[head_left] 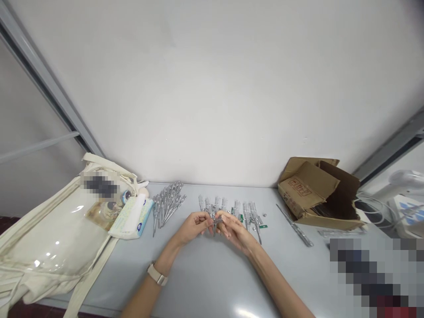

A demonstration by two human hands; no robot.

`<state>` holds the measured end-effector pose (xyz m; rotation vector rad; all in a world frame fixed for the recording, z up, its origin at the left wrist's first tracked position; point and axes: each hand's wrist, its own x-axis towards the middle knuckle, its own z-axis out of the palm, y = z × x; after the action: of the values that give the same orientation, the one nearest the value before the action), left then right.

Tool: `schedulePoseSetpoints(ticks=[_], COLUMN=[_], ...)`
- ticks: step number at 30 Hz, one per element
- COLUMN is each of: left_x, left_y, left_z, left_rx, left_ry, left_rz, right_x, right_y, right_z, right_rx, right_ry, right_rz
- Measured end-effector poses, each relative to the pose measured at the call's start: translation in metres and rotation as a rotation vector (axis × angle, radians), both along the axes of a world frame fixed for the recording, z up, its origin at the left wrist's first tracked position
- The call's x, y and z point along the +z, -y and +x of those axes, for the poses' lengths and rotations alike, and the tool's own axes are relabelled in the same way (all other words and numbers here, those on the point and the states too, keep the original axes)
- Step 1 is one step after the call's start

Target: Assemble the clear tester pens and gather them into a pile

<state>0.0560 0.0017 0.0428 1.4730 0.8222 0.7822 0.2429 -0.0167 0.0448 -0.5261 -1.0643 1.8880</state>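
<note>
My left hand [198,224] and my right hand [236,229] meet over the middle of the table. Both are closed, fingertips pinching one clear-handled tester screwdriver [217,221] whose metal shaft points down; the fingers hide part of it. Just behind the hands stretches a row of clear-handled screwdrivers [253,212], shafts toward me. Among them lie a small green strip [263,226] and tiny metal parts [264,215]. Left of my left hand, several more screwdrivers [167,205] are fanned out in a pile.
A clear bag with cream trim [59,247] and a tissue pack [132,218] occupy the left side. On the right are an opened cardboard box [298,192], a long slim tool [294,226] and a white device with a cable [406,212]. A wall [215,110] stands behind the grey table [205,278].
</note>
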Motion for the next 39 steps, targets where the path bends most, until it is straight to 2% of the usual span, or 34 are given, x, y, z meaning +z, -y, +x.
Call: schedulePoseSetpoints(ticks=[8, 12, 16, 19, 23, 26, 32, 39], left_x=[0.001, 0.0, -0.001, -0.001, 0.001, 0.003, 0.004, -0.004], left_y=[0.004, 0.005, 0.005, 0.003, 0.0, 0.001, 0.003, 0.0], left_z=[0.002, 0.003, 0.006, 0.007, 0.003, 0.001, 0.003, 0.002], left_rx=[0.149, 0.28, 0.326, 0.269, 0.044, -0.039, 0.015, 0.114], left_ry=[0.048, 0.016, -0.045, -0.018, 0.07, 0.017, 0.056, 0.128], left_rz=[0.079, 0.174, 0.218, 0.178, 0.009, -0.075, -0.028, -0.033], right_x=[-0.001, -0.002, -0.004, -0.003, 0.0, 0.001, 0.0, -0.003], right_y=[0.001, 0.001, -0.001, -0.003, -0.004, -0.003, -0.003, -0.001], right_z=[-0.001, -0.004, -0.003, 0.001, 0.007, 0.009, 0.007, 0.003], right_rx=[-0.031, -0.036, -0.04, -0.042, 0.019, 0.069, 0.061, 0.016], right_ry=[-0.047, -0.093, -0.101, -0.067, -0.02, 0.004, -0.024, -0.063], right_rz=[-0.061, -0.088, -0.129, -0.1, -0.033, -0.002, -0.005, -0.019])
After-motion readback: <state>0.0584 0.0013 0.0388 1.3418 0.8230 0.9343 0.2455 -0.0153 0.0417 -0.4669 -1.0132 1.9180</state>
